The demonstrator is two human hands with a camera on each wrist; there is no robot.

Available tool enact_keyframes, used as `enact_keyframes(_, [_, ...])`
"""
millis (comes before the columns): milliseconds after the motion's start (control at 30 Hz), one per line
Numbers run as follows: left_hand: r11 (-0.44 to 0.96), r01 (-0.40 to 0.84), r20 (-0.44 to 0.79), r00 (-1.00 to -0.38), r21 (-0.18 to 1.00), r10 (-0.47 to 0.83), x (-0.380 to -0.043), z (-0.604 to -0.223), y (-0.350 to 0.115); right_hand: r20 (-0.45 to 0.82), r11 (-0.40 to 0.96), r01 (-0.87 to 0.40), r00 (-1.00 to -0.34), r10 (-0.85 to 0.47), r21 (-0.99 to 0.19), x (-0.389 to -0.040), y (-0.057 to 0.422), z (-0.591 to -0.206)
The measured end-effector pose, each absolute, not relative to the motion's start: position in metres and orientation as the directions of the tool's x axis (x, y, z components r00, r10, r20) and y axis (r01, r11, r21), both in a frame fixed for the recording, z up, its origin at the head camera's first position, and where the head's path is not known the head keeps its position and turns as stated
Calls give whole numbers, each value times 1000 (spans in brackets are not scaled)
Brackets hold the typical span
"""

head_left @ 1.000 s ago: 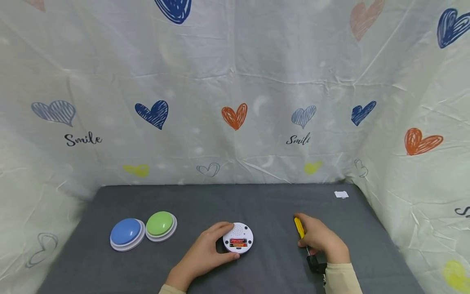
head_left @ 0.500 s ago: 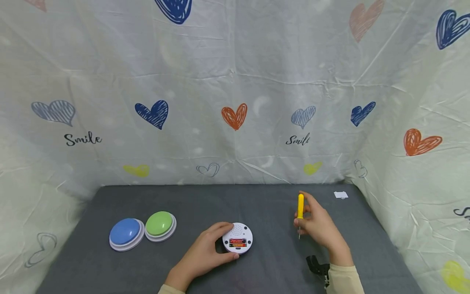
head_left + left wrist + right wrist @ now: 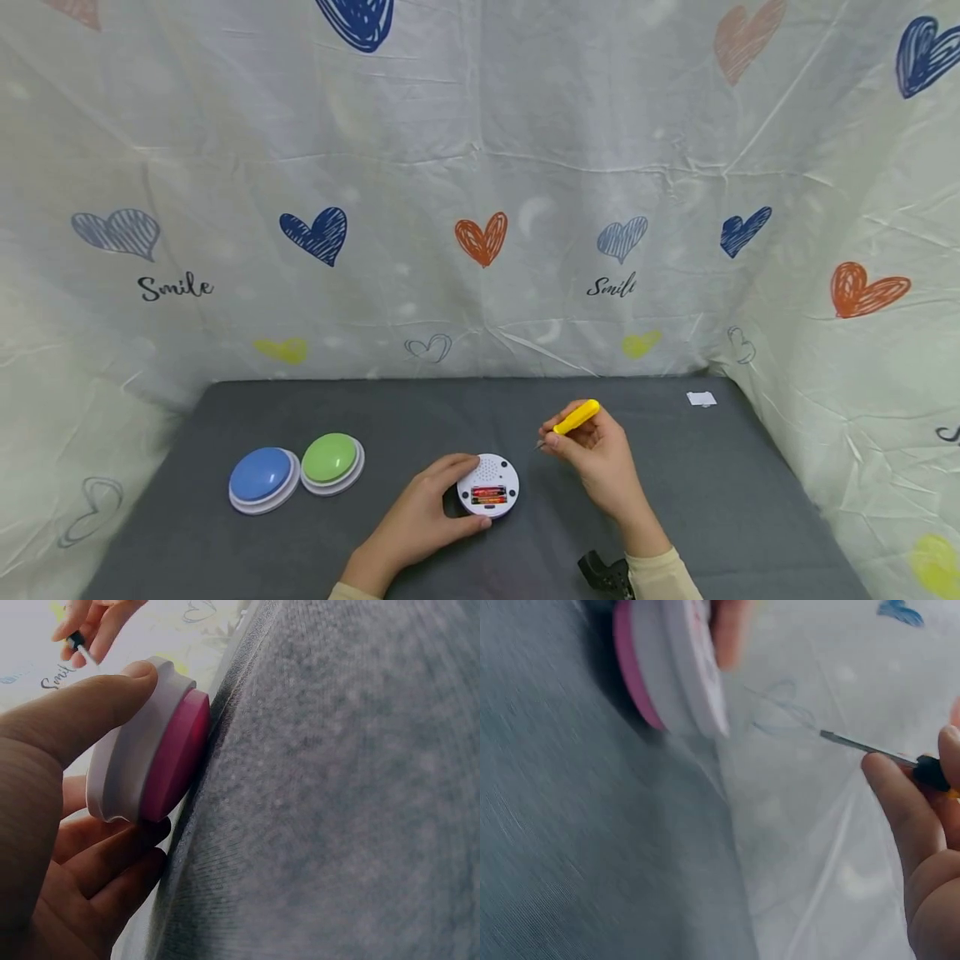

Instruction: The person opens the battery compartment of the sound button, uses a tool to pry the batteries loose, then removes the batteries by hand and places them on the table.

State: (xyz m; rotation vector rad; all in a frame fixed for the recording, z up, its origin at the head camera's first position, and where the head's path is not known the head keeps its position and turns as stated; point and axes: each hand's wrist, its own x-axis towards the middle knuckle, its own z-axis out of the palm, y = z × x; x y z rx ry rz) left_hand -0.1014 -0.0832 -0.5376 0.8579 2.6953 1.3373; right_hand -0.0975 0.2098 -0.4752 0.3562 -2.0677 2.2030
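A round white push button (image 3: 487, 472) lies face down on the dark cloth, its underside up with two red batteries (image 3: 489, 496) showing in an uncovered compartment. Its dome is pink (image 3: 178, 754), seen in the left wrist view. My left hand (image 3: 420, 517) holds the button by its rim between thumb and fingers. To the right of it, my right hand (image 3: 596, 462) pinches a screwdriver with a yellow handle (image 3: 577, 416). The screwdriver's metal shaft (image 3: 862, 744) points toward the button, apart from it.
A blue button (image 3: 259, 475) and a green button (image 3: 330, 458) stand side by side on the left, domes up. A small white piece (image 3: 701, 399) lies at the back right of the table (image 3: 420, 408). A heart-printed cloth (image 3: 540, 275) hangs behind.
My right hand has lifted the screwdriver, turned it so that its tip points left, and brought it closer to the white button. The left hand keeps its place on the button.
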Motion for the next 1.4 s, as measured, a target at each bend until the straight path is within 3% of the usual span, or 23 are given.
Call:
enact_keyframes(467, [558,431,217,-886,709,409,-100,-536,-84,334,-60,-329,-936,-106,-942,-92,171,-503])
enact_keyframes(1133, [574,399,182,-899,715,399,-100,-535,-83,319,62,-331,-936,-152,-942,-90,167,-512])
enact_keyframes(1400, [559,414,202,-893,719,401,-102,-535,-84,329,17,-336,-931,-160,-942,-91,167,-517])
